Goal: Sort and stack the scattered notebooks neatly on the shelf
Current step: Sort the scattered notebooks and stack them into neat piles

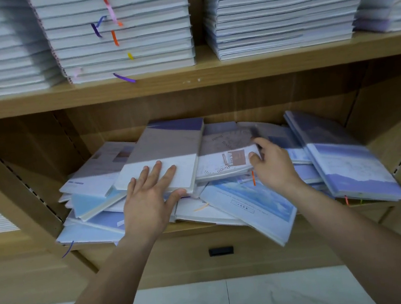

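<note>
In the head view, the scattered notebooks (93, 204) lie in a loose, overlapping heap in the lower compartment (115, 119) of a wooden shelf unit. They are thin, with pale covers in sky blue, white, mauve and purple. Some of them jut over the front edge, and a few thin ribbon markers trail out.

The left hand (147, 200) lies on the white-and-mauve notebook (167, 150) at the top of the heap. Its fingers are straight and slightly spread on the cover, and its thumb is against the near edge.

The right hand (274, 163) grips the lettered notebook (222, 159) just beside it, thumb on the cover and fingers curled round the far right edge. This cover carries a brownish label and slanted grey lettering, both too blurred to read.

A sky-blue notebook (253, 208) nearer the front bears a boxed line of print, also illegible. At the right, a purple-banded notebook (345, 162) lies tilted across the others.

On the upper board (235, 69) stand tidy stacks (279, 18) of white-edged notebooks, with coloured ribbons (114, 38) hanging from one stack.
</note>
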Available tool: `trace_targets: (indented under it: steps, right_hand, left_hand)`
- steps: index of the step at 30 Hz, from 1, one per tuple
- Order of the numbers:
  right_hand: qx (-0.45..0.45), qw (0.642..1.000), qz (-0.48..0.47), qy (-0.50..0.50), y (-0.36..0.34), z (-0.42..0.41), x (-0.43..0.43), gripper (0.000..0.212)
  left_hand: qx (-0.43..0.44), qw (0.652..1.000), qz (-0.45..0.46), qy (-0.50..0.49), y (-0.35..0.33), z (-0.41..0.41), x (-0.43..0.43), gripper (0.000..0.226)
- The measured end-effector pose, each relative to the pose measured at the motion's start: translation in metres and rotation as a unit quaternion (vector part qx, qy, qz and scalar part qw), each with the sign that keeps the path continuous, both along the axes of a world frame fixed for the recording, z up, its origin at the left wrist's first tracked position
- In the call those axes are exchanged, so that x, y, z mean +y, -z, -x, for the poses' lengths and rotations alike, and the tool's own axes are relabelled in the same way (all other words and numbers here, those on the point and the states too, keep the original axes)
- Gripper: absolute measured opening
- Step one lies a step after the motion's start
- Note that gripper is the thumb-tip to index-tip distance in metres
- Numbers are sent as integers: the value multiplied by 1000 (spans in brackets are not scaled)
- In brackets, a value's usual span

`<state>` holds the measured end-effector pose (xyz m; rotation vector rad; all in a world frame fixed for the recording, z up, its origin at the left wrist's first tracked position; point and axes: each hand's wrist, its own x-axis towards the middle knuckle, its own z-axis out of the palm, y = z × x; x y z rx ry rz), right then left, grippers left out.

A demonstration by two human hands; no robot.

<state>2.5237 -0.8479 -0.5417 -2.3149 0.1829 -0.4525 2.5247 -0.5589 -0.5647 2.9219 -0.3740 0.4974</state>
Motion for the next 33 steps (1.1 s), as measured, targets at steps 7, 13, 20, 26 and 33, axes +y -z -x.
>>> trace_targets:
  steps: [7,13,20,26,33]
  right_hand:
    - [59,995,-3,76,-2,27,-39,42]
    - [84,989,-121,3,0,35,-34,17]
    - [-25,984,-131,119,-7,23,-81,16]
    - [-29,978,-136,153,-6,10,-68,67]
    - [46,989,-136,24,2,-12,-34,47]
  left_hand:
    - [-10,1000,-16,-3,5,-2,-9,72]
    - [-5,1000,-15,-3,2,3,-16,69]
    - [16,997,0,76,-9,13,-43,74]
    - [14,994,-51,93,0,9,-75,75]
    - [13,996,-49,77,8,-3,-84,75]
